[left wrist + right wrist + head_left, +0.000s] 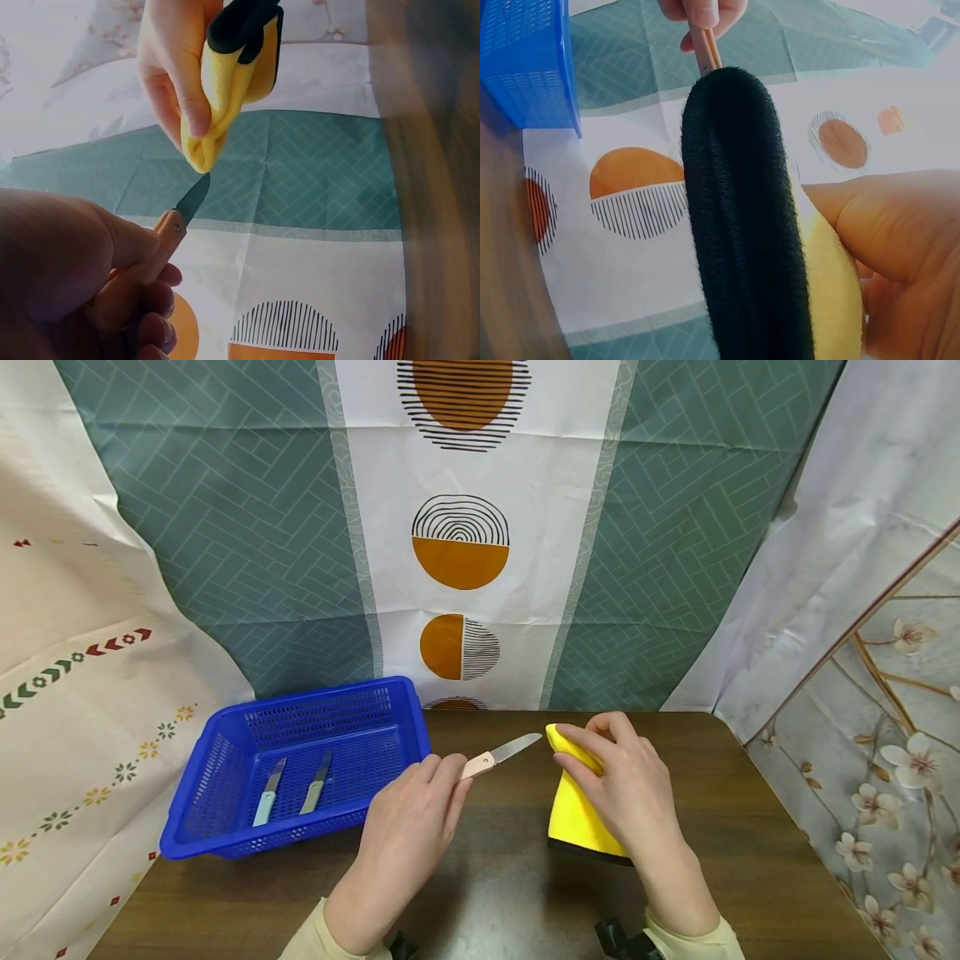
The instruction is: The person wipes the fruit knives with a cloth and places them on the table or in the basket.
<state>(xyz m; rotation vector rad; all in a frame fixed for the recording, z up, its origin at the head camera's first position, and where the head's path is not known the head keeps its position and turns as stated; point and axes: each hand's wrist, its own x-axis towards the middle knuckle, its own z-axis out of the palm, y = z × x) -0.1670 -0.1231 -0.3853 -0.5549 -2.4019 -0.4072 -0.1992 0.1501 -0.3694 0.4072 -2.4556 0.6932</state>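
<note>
My left hand (416, 814) grips a small knife (480, 766) by its pale pink handle, the blade pointing right and slightly up. Facing it, my right hand (630, 777) pinches a folded yellow cloth (577, 814) with a dark edge, thumb on one side and fingers on the other. The blade tip (204, 180) stands right by the cloth's pinched upper end in the left wrist view. Seen from the right wrist, the cloth's dark edge (742, 217) covers the blade, and only part of the handle (705, 49) shows.
A blue plastic basket (217, 777) stands at the left of the brown wooden table (495, 877). Inside lie a knife with a light blue handle (265, 807) and one with a pale green handle (312, 796). A patterned curtain (285, 527) hangs behind the table.
</note>
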